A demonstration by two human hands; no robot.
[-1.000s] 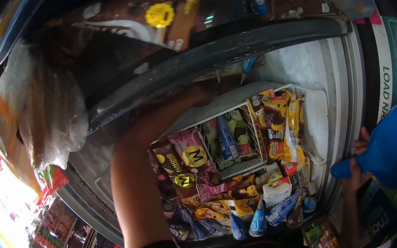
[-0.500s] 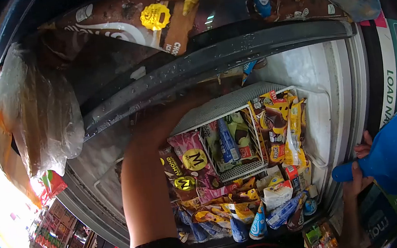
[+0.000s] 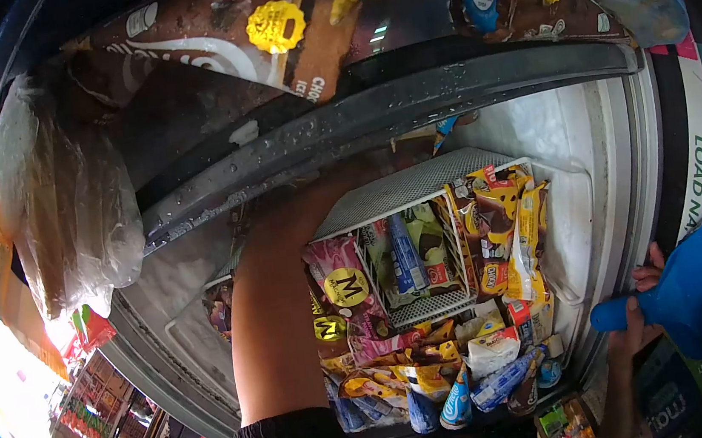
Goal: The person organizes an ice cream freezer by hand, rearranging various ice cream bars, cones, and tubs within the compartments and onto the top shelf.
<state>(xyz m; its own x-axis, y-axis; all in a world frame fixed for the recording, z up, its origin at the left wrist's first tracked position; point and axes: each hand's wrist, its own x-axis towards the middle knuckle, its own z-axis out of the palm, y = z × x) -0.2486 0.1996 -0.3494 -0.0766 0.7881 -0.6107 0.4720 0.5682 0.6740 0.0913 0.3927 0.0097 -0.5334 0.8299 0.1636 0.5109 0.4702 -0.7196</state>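
My left arm (image 3: 276, 338) reaches up into a chest freezer, past a white wire basket (image 3: 399, 190). My left hand (image 3: 355, 176) is in shadow near the freezer's sliding lid, and its fingers are hidden. To the right, outside the freezer's edge, my right hand (image 3: 633, 328) is closed around the handle of a blue plastic scoop-like tool (image 3: 701, 293). Inside the basket lie a pink Magnum pack (image 3: 343, 284), green wrapped ice creams (image 3: 435, 244) and yellow-brown packs (image 3: 489, 226). Blue cones (image 3: 456, 400) and other wrapped ice creams fill the space in front.
A wet dark lid frame (image 3: 390, 99) crosses above the opening, with brown cone pictures behind it. At the left hangs a clear plastic bag (image 3: 66, 197). Frost coats the freezer's inner wall (image 3: 551, 129). Shelves of goods (image 3: 89, 417) stand at the lower left.
The view has shifted slightly, so the freezer and lid appear a little to the right. My left arm stays reached in, and my right hand keeps hold of the blue tool.
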